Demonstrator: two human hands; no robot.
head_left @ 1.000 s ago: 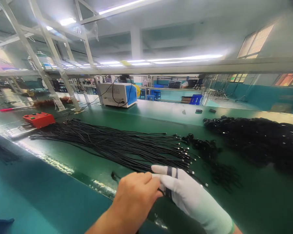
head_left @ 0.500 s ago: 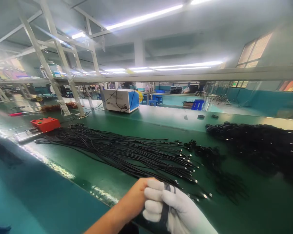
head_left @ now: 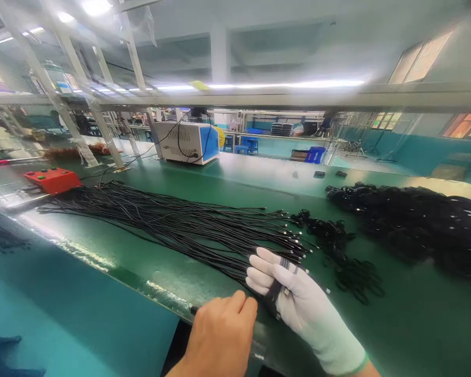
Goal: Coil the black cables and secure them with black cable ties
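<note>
My right hand (head_left: 294, 293), in a white glove, has its fingers curled round a dark wound cable, with black bands round one finger. A small metal plug shows at its palm. My bare left hand (head_left: 223, 327) is closed, back upward, lower and to the left; a short black piece (head_left: 194, 310) sticks out on its left side. Beyond both hands, long black cables (head_left: 172, 225) lie across the green table, their metal plugs toward the right. Small black loops (head_left: 329, 233) lie right of the plugs.
A large heap of coiled black cables (head_left: 416, 225) lies at the right. A red box (head_left: 53, 180) with buttons sits at the left. Behind the cables stands a white and blue machine (head_left: 186, 142), under a metal shelf beam (head_left: 259, 98).
My left hand has come away from my right hand, down toward the table's edge. My right hand has moved up, still round the cable. The view has tilted down and shifted.
</note>
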